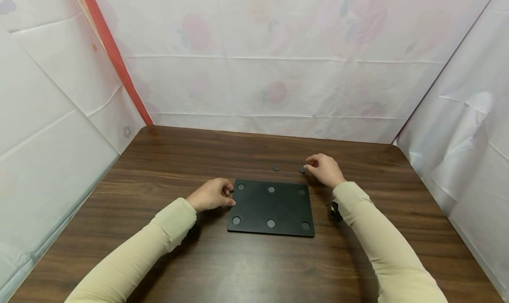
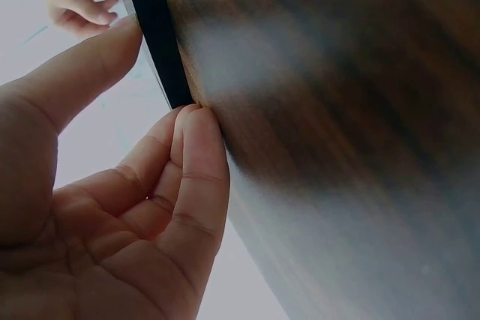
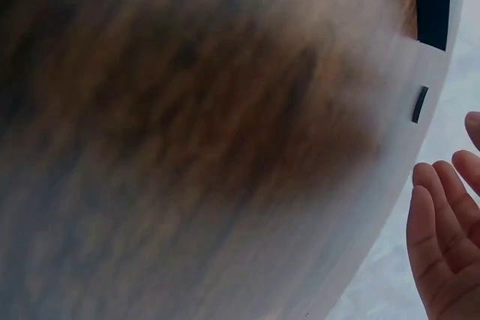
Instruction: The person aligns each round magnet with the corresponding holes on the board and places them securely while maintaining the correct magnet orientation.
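The right disc lies flat on the tabletop, just left of the fingertips of the right hand and a little to the near side of them. It is round, so no long axis sets a direction for the fingers; what counts is the short sideways gap, which in the head view is almost nothing. Whether thumb and disc actually touch cannot be told. The right hand is clearly the nearer one, with the left hand well apart across the board.

The right hand is loosely spread, the index finger bent and a gap between it and the thumb; no object shows between them. In the right wrist view, one disc stands clear of the visible fingers, though which of the two it is cannot be told.

The left disc lies further left, well apart from either hand. Both discs are beyond the far edge of the black board, whose long axis runs left to right. The board carries six round spots in two rows of three, the far right spot sitting on the near side of the right disc.

The left hand holds the board at its left edge: the thumb rests against that edge, and the bent fingers, drawn together, touch it by the far left corner
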Motion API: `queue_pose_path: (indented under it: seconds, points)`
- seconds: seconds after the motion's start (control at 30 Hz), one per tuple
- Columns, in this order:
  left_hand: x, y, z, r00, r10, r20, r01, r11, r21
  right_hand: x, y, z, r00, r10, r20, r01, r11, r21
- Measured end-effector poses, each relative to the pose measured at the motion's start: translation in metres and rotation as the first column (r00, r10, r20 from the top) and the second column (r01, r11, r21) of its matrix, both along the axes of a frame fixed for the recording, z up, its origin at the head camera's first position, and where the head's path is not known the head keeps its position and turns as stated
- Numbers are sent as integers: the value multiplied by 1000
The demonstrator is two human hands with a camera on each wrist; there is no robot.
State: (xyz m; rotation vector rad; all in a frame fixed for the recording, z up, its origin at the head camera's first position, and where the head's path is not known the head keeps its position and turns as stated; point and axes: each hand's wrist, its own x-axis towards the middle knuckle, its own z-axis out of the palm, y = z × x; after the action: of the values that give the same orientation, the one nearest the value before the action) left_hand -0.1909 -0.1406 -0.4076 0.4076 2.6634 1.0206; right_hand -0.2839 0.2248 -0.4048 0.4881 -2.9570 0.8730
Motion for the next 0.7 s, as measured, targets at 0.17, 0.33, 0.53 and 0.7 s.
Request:
queue_pose_path:
  seconds: [0.17,0.33,0.53,0.7]
  points:
    - [0,0,-1,1000,1,5,-1,1000,3,-3,-1,-1,999,-5,52,4,1000,5]
    - [0,0,-1,1000,1,5,-1,1000,8,-6,-4,-2,995,5,100,-7,1000,25]
    - [0,-1,-2,1000,2,13,-2,1000,12,-8,-6,-3,993,18,118,-25,998,59]
    - [0,-1,-2,1000,0,15,0,1000,9,-7,-6,-4,993,22,118,-30,997,73]
